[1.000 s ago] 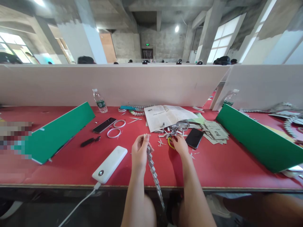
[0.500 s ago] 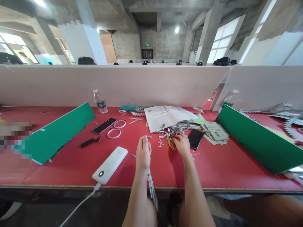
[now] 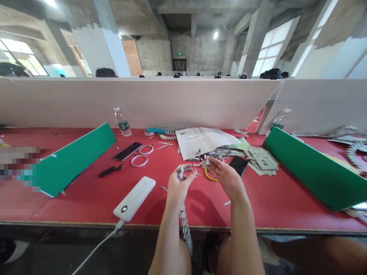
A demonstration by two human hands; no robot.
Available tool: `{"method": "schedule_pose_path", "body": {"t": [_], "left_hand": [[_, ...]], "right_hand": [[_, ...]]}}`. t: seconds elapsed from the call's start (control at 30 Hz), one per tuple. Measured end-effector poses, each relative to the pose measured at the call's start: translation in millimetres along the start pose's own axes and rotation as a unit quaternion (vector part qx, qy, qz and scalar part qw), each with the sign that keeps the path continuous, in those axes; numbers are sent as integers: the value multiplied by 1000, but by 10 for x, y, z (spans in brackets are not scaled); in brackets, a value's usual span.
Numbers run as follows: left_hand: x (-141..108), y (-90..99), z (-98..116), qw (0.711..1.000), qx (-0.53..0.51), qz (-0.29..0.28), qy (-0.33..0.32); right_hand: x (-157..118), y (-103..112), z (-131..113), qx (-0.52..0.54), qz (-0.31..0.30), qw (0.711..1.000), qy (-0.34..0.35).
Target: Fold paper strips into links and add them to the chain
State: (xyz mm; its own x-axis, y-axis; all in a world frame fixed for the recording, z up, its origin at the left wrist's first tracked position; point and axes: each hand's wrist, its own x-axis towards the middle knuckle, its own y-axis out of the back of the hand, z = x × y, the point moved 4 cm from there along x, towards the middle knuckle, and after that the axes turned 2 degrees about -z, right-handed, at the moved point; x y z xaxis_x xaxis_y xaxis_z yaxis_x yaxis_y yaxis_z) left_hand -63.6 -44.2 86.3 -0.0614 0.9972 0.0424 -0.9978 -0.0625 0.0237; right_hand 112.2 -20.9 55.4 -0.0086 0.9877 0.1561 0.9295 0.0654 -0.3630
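My left hand (image 3: pixel 179 181) is closed around the end of a folded paper chain (image 3: pixel 185 225), its thumb and fingers pointing right. A grey-white folded bit of the chain shows between the fingers, and the rest hangs below the wrist past the table edge. My right hand (image 3: pixel 228 175) is raised just to the right, fingers stretched and slightly apart. At its fingertips is a small folded paper piece (image 3: pixel 205 162); whether they touch it I cannot tell. Under that hand lies a yellow ring-shaped handle or loop (image 3: pixel 210 175). Paper scraps are scattered behind both hands.
A newspaper sheet (image 3: pixel 206 139), a stack of printed paper (image 3: pixel 263 160) and a dark phone (image 3: pixel 238 165) lie behind. On the left are a white power bank (image 3: pixel 134 198), another phone (image 3: pixel 127 151), white rings (image 3: pixel 139 160) and a black tool (image 3: pixel 110 170). Green boards (image 3: pixel 77 160) flank the space.
My right hand has lifted off the yellow loop and turned, its fingers opening out. My left hand has rolled so the folded paper in it shows, and its thumb has swung right.
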Motion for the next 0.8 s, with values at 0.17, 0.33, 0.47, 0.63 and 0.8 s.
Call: {"method": "schedule_pose_path", "body": {"t": [0.17, 0.33, 0.47, 0.63, 0.8], "left_hand": [[-49, -155, 70, 990, -91, -105, 15], [-30, -156, 61, 993, -93, -66, -11], [-23, -109, 58, 997, -42, -6, -61], [-43, -124, 50, 998, -6, 4, -70], [-46, -138, 42, 998, 9, 2, -54]], "right_hand": [[-261, -213, -126, 63, -66, 996, 3], [-250, -258, -93, 69, -79, 994, -11], [-272, -246, -100, 27, -57, 998, -3], [-287, -278, -111, -74, -18, 996, 42], [-252, -339, -81, -148, -19, 986, 69]]}}
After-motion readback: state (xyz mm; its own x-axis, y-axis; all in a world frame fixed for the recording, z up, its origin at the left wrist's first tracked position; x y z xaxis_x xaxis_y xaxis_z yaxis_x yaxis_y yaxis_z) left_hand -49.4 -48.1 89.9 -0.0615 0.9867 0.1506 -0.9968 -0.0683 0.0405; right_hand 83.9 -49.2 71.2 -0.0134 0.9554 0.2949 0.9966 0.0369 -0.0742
